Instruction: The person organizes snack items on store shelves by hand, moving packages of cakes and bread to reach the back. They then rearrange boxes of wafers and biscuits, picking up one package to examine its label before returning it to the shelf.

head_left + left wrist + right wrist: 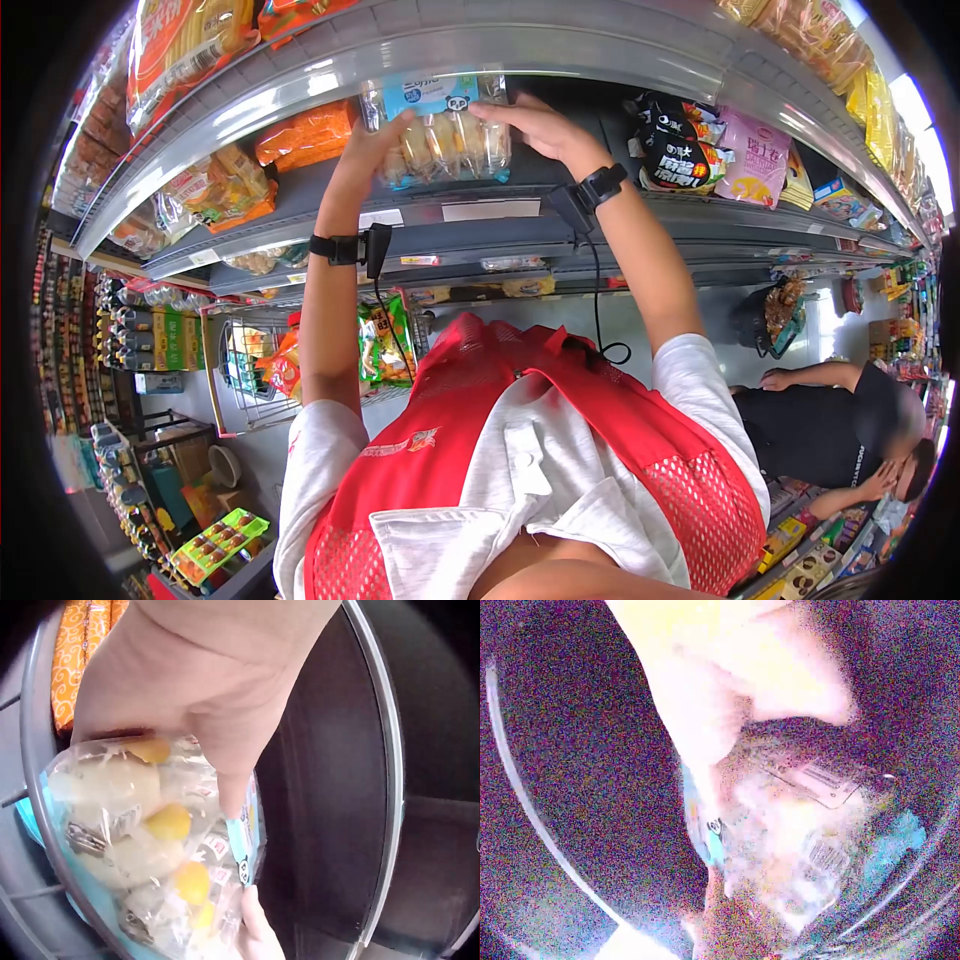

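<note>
A clear plastic bag of individually wrapped pastries (440, 150), with a light blue panda label, is between both hands on a shelf. My left hand (362, 158) grips its left end, thumb on the label side. From the opposite end my right hand (548, 128) holds it, thumb pointing inward on the front. In the left wrist view yellow-centred pieces show through the bag (161, 825), below the left hand (195, 682). Noise and glare fill the right wrist view, where the right hand (712, 690) covers one side of the bag (780, 832).
Orange packets (308, 135) lie left of the bag; black snack bags (680, 145) and a pink bag (752, 158) stand right. A clear shelf lip (560, 55) runs above. Below left is a shopping cart (255, 335) with snacks. A person in black (810, 430) is at right.
</note>
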Tool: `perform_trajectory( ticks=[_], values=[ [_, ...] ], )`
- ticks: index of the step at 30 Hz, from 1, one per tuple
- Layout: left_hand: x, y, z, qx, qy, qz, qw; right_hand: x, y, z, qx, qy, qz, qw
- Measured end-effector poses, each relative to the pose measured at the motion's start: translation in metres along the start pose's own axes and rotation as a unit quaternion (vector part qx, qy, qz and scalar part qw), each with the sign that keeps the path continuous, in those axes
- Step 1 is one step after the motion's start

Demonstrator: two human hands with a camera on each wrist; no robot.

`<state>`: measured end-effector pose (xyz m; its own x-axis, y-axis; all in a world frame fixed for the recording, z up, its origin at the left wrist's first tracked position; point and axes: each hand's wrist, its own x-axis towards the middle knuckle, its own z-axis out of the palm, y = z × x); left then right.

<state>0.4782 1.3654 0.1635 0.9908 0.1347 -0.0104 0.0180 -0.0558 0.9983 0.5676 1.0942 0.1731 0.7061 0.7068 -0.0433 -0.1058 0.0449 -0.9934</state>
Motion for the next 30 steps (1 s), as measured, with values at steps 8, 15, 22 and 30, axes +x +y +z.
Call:
perform_trajectory(
  ticks=[8,15,22,30],
  values=[
    [0.001,-0.006,0.0,0.008,-0.007,-0.017,1.0,0.009,0.01,0.002,0.051,-0.025,-0.007,0.998],
    [-0.007,0.001,0.029,0.011,-0.052,0.04,0.998,-0.009,0.006,-0.014,0.049,-0.005,-0.04,0.998],
    [-0.002,0.002,0.089,0.002,-0.08,0.064,0.995,-0.061,-0.002,-0.048,0.042,0.071,-0.022,0.996],
    [0.008,0.021,0.102,0.051,-0.109,0.022,0.992,-0.078,0.01,-0.059,0.034,0.11,-0.064,0.991]
  ],
)
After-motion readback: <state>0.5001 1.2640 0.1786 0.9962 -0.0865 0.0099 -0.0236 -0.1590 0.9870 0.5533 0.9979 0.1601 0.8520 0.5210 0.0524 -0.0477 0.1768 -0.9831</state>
